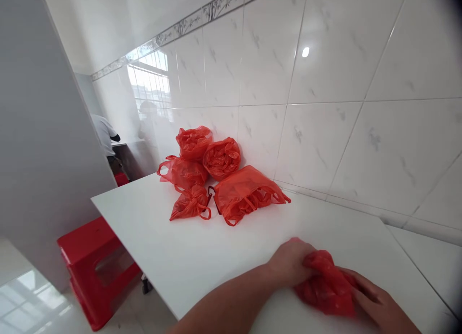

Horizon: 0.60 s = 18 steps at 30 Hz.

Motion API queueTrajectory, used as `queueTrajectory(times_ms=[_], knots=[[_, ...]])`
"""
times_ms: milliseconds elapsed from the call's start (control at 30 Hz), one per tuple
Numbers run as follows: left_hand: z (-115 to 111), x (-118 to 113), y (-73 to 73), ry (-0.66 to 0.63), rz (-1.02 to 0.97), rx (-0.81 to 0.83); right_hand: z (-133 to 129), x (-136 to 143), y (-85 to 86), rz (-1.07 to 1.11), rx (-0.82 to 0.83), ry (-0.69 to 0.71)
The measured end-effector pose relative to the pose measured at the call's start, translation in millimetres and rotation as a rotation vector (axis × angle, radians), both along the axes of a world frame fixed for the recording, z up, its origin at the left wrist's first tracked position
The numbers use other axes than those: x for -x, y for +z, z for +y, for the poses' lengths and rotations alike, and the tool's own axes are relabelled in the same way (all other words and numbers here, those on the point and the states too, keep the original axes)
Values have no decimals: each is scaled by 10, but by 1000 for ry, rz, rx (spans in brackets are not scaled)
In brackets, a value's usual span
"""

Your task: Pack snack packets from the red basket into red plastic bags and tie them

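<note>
A crumpled red plastic bag (327, 286) is bunched between my two hands, low over the front right of the white table (224, 257). From the left, my left hand (292, 262) grips the bag, its fingers curled and partly hidden behind the plastic. My right hand (371, 295) closes on the bag's right side, with slight motion blur. Farther back lie several more red plastic bags, among them a wide one (249, 192), a small knotted one (191, 202) and a rounded, stuffed one (223, 158).
White marbled tiles (325, 132) rise behind the table. A red plastic stool (90, 247) stands on the floor at the left, beside a grey partition (43, 132). Beyond it, a person in a white shirt (103, 132) is partly visible. Something dark, perhaps glasses (216, 206), lies among the bags.
</note>
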State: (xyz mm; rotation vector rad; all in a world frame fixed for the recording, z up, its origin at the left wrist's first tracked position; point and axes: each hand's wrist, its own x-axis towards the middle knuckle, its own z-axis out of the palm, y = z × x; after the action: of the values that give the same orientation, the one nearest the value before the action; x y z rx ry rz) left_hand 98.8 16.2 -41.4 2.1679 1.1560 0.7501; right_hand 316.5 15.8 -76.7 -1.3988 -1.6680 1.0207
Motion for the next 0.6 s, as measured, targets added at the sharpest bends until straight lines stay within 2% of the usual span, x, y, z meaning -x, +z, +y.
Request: queueTrajectory(times_ms=[133, 233, 333, 367, 433, 467, 533, 600], knots=[[-175, 421, 71, 43, 58, 49, 86, -226, -93, 49, 108, -122], [-387, 939, 71, 92, 29, 43, 110, -168, -129, -67, 180, -206], [-525, 1592, 67, 305, 20, 50, 38, 26, -77, -195, 120, -214], [-543, 1806, 72, 429, 66, 27, 7, 95, -50, -222, 89, -211], [-546, 2166, 95, 758, 277, -112, -44, 214, 0, -261, 50, -213], [-538, 2290, 110, 843, 316, -175, -61, 260, 18, -275, 37, -219], [-516, 2400, 140, 974, 385, -405, -81, 322, 39, -294, 20, -232], [-480, 2328, 160, 964, 393, -640, -89, 351, 44, -299, 5, -238]])
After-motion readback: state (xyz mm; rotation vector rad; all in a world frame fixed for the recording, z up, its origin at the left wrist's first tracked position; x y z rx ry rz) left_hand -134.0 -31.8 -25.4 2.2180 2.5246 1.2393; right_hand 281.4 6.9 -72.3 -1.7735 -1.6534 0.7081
